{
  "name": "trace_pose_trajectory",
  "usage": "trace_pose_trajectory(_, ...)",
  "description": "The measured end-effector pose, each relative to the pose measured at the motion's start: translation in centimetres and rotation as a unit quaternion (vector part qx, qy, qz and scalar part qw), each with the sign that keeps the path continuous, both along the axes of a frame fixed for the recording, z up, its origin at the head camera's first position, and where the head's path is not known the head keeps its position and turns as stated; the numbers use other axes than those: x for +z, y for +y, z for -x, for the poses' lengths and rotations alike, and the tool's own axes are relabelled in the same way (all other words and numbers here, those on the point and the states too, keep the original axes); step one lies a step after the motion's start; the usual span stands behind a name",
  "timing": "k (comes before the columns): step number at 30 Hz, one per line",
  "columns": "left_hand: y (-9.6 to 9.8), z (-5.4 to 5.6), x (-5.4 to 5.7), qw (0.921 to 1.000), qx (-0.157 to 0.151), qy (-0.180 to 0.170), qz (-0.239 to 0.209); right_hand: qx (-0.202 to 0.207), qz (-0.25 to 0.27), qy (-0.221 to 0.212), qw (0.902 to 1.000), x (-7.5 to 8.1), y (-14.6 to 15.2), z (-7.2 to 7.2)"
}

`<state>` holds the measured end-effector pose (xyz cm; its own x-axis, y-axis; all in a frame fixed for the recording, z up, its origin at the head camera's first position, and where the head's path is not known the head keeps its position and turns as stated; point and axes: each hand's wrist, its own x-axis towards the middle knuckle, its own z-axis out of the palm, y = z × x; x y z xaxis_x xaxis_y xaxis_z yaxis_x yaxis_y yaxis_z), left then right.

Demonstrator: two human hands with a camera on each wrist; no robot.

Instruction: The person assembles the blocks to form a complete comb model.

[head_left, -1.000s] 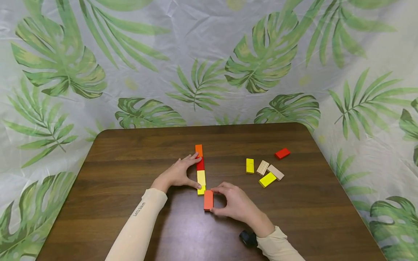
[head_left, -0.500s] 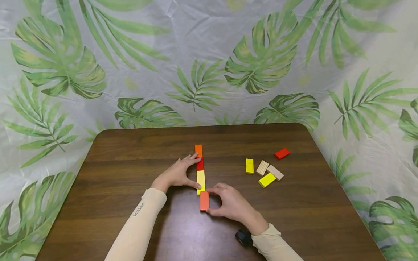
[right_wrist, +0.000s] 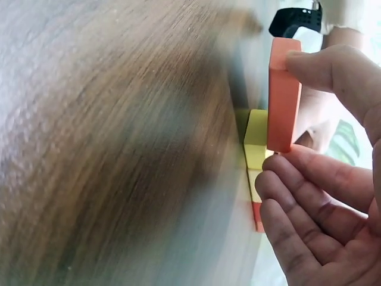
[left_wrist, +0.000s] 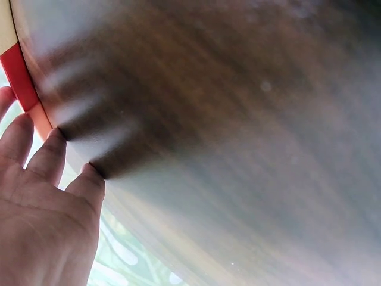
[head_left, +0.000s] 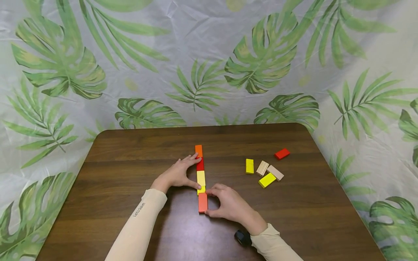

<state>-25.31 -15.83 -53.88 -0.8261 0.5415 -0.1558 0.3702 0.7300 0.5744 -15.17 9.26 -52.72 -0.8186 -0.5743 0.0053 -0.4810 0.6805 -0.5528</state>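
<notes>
While lengthwise, coral block (head_left: pixel 203 203) within grip (head_left: pixel 231 204).

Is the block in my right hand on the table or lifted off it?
Lifted off: the right wrist view shows a gap between the block and table, with your right hand pinching the block's ends.

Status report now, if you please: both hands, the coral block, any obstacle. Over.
Left hand touching row of blocks. Right hand pinching coral block at row's near end. Contact with yellow block unclear. Loose blocks off right, out of the way.
</notes>
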Motion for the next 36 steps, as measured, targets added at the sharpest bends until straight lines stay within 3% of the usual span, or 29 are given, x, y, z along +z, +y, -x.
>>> trace_pose_trajectory(36, 0.02, -0.12, 0.07, 1.0, 0.0, 0.002, -0.001, 0.02, -0.037, 0.052, 0.9977, -0.91, -0.35, -0.33)
